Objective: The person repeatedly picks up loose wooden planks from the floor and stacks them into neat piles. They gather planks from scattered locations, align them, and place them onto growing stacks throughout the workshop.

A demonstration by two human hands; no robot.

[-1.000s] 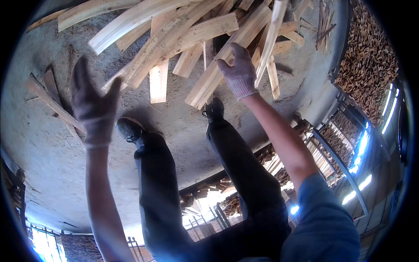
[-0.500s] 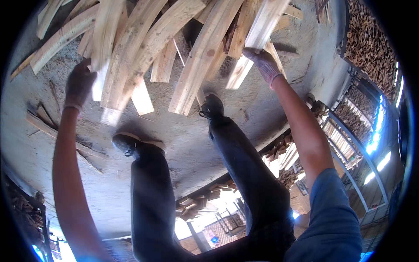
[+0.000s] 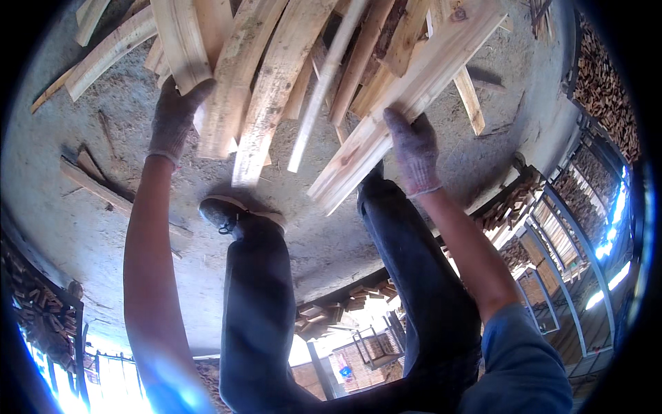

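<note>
A heap of long, rough-sawn wooden planks fans out toward me at the top of the view. My left hand, in a greyish knit glove, is closed round the near end of a curved plank at the heap's left side. My right hand, gloved alike, grips the right edge of a wide pale plank lying diagonally over others, its near end above my right foot. Between my hands lie a bark-stained plank and a thin pale strip. The fingers under both held planks are hidden.
My left shoe stands on the dusty concrete floor just short of the planks. Broken slats lie at left. Stacked wood pieces and metal frames line the right side.
The wide plank at my right hand has come nearer and swung across diagonally. My left hand has shifted right and now holds a plank's end. The whole view has shifted slightly.
</note>
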